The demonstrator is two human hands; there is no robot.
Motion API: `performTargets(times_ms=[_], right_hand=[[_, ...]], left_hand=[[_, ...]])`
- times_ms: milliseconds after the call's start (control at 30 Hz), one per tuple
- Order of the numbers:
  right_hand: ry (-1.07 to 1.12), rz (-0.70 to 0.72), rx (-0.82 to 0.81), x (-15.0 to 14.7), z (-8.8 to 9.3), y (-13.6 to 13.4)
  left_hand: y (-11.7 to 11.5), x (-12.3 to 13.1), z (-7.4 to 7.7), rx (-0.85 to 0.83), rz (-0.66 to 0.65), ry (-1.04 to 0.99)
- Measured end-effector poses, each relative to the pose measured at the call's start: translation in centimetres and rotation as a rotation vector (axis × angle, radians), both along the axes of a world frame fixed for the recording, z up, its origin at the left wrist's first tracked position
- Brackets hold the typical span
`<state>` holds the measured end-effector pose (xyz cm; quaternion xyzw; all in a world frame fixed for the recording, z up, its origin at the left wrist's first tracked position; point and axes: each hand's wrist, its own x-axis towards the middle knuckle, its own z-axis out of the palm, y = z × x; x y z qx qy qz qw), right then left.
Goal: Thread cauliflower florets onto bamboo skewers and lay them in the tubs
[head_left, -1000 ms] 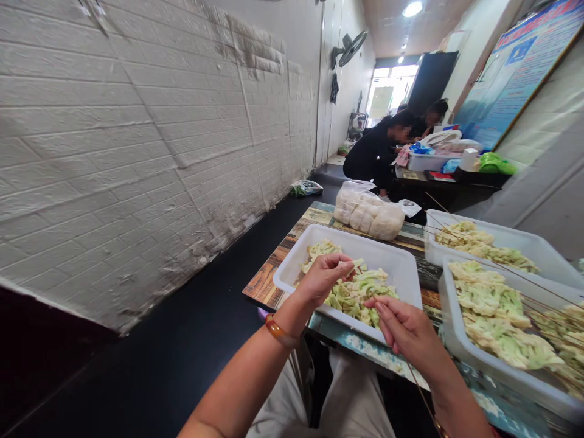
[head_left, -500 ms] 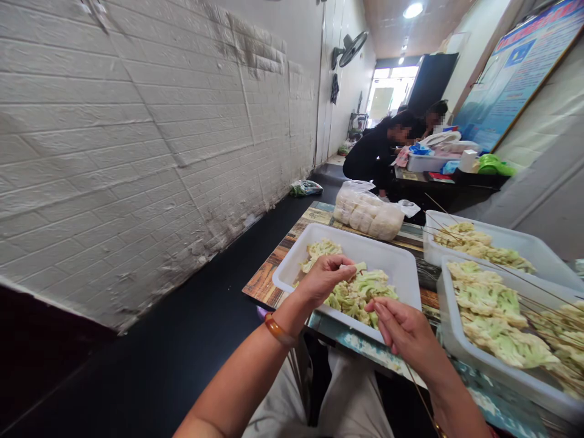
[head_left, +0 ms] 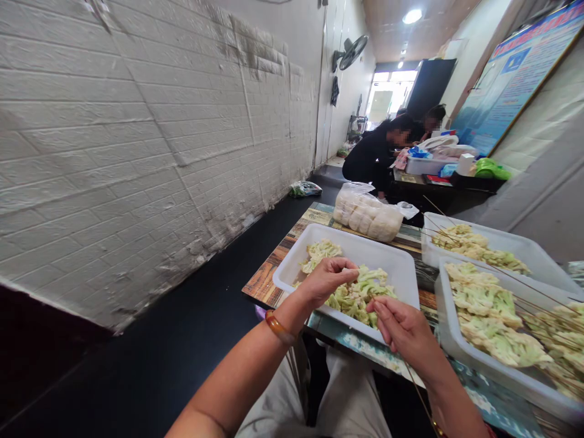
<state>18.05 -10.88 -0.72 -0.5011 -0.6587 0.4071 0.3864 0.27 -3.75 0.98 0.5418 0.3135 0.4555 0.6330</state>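
My left hand (head_left: 332, 280) is over a white plastic tub (head_left: 393, 250), thumb and fingers pinched together. Whatever lies between those fingertips is too small to make out. Below it, pale green cauliflower pieces (head_left: 351, 299) lie in the tub. Closed around a thin wooden skewer (head_left: 417, 389), my right hand (head_left: 401, 325) is at the tub's near right side. The skewer runs down from the hand towards my right forearm, and its tip is hard to see near my fingers.
Two more white tubs (head_left: 449, 331) at the right hold skewered cauliflower (head_left: 486, 298), with sticks jutting over the rims. Behind my tub sits a clear bag of pale rounded food (head_left: 368, 214) on the wood-patterned table (head_left: 269, 277). Farther back, people in dark clothes (head_left: 369, 159) bend at another table.
My left fingertips have lowered very slightly, and the pale green bit at their tips no longer shows clearly. My right hand keeps its hold on the skewer, almost unmoved.
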Motion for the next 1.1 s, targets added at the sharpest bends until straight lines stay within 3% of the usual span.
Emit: performTargets(times_ms=[400,733,867,1100], right_hand=[[-0.029,-0.101,-0.016,0.09,0.06,0.67],[-0.018,-0.135,0.067,-0.65,0.02,0.56],[-0.051,-0.108,0.042,-0.68,0.13,0.59],[-0.142,-0.124,0.116,-0.71,0.28,0.51]], left_hand=[[0.14,0.16,0.43,-0.085,0.095,-0.094],[0.31,0.33,0.45,-0.124,-0.007,-0.060],[0.59,0.32,0.26,-0.125,0.052,-0.082],[0.90,0.99,0.00,-0.302,0.005,-0.237]])
